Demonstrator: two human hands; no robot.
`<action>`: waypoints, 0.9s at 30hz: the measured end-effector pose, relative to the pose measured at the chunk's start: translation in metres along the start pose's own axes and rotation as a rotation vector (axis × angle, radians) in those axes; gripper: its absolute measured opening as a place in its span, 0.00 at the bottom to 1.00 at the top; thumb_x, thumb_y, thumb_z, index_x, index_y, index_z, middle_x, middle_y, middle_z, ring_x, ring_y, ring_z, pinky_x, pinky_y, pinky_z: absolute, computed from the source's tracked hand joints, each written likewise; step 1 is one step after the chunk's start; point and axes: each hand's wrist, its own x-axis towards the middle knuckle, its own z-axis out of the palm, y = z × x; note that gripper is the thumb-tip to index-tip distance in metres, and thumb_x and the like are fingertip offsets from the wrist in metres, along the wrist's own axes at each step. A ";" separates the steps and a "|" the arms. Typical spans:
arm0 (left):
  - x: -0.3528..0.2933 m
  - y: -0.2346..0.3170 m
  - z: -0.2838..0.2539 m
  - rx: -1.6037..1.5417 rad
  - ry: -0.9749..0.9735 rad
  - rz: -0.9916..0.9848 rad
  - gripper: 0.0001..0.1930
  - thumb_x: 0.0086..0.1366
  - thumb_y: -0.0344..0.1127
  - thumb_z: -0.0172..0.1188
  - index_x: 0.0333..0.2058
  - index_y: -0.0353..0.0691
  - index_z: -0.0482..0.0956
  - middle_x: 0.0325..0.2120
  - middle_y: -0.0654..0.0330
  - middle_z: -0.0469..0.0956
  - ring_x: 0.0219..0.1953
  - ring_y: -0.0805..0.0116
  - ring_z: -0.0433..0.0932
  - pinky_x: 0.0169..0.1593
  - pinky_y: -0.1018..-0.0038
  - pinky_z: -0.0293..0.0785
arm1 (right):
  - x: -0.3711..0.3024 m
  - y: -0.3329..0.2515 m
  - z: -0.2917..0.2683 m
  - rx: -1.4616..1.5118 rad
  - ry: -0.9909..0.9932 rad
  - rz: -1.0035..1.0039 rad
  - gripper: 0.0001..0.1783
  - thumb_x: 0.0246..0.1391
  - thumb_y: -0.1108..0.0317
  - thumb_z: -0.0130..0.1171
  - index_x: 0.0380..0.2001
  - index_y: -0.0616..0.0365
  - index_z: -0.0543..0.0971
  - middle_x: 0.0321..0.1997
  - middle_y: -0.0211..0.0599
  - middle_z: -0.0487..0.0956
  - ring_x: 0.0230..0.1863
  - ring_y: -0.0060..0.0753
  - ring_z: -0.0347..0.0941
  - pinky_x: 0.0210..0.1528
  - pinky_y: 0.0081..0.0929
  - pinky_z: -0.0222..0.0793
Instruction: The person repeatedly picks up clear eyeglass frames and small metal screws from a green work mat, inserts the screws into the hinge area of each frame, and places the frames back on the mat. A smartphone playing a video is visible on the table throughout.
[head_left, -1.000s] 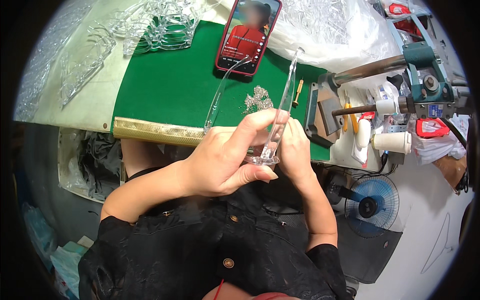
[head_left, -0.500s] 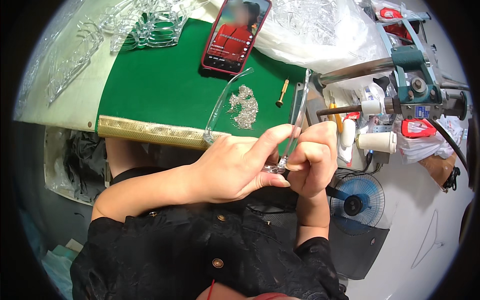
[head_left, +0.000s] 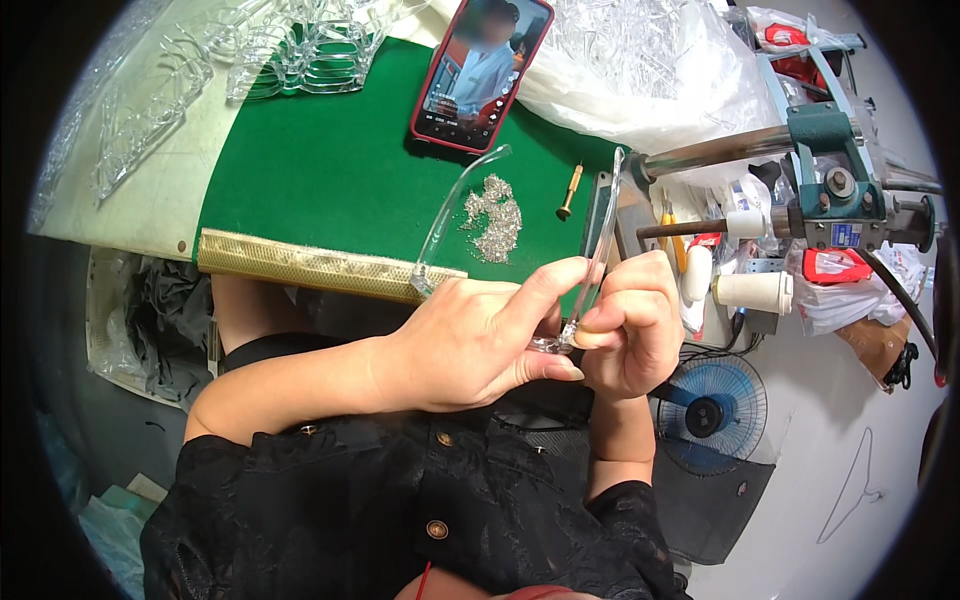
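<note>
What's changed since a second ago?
The right hand has moved rightward from behind the clear glasses frame, its fingers at one hinge corner. The phone screen shows another picture. The left hand still holds the frame; screwdriver and metal bits stay on the mat.

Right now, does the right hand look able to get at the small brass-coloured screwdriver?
Likely, but not directly: the screwdriver lies uncovered on the green mat, yet the right hand is at the clear eyeglass frame, whose temple arm crosses between them in view.

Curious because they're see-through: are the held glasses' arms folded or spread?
Spread: both clear arms of the glasses stick out forward, well apart.
</note>
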 end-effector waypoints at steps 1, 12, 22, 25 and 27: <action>0.000 0.000 0.001 -0.019 0.001 0.000 0.40 0.57 0.48 0.63 0.60 0.31 0.54 0.26 0.54 0.76 0.28 0.54 0.78 0.33 0.69 0.73 | 0.000 -0.001 0.000 0.008 -0.001 0.011 0.11 0.46 0.59 0.64 0.24 0.53 0.75 0.26 0.30 0.73 0.27 0.32 0.69 0.30 0.26 0.63; -0.003 -0.001 -0.001 -0.123 -0.055 -0.073 0.40 0.62 0.55 0.55 0.60 0.31 0.51 0.38 0.48 0.80 0.41 0.50 0.80 0.44 0.67 0.74 | -0.001 -0.002 0.005 0.132 0.042 0.078 0.12 0.43 0.62 0.67 0.23 0.57 0.75 0.27 0.33 0.74 0.28 0.31 0.69 0.30 0.25 0.63; -0.002 -0.001 -0.002 -0.224 -0.056 -0.077 0.40 0.62 0.57 0.54 0.60 0.31 0.51 0.36 0.50 0.80 0.37 0.58 0.82 0.40 0.72 0.74 | -0.003 0.000 0.008 0.144 0.095 0.084 0.14 0.37 0.61 0.70 0.22 0.55 0.76 0.25 0.30 0.73 0.28 0.30 0.67 0.31 0.25 0.61; -0.002 -0.002 -0.001 -0.218 -0.048 -0.069 0.40 0.62 0.56 0.55 0.60 0.31 0.52 0.35 0.51 0.80 0.35 0.58 0.82 0.39 0.72 0.74 | -0.002 0.000 0.008 0.111 0.096 0.072 0.16 0.36 0.57 0.70 0.22 0.54 0.76 0.25 0.29 0.73 0.28 0.30 0.67 0.32 0.26 0.61; -0.001 -0.002 -0.001 -0.230 -0.048 -0.074 0.40 0.62 0.56 0.55 0.60 0.31 0.52 0.34 0.52 0.80 0.34 0.59 0.82 0.39 0.72 0.74 | -0.001 0.000 0.006 0.086 0.080 0.062 0.17 0.35 0.55 0.69 0.21 0.54 0.76 0.25 0.28 0.73 0.27 0.30 0.67 0.31 0.26 0.61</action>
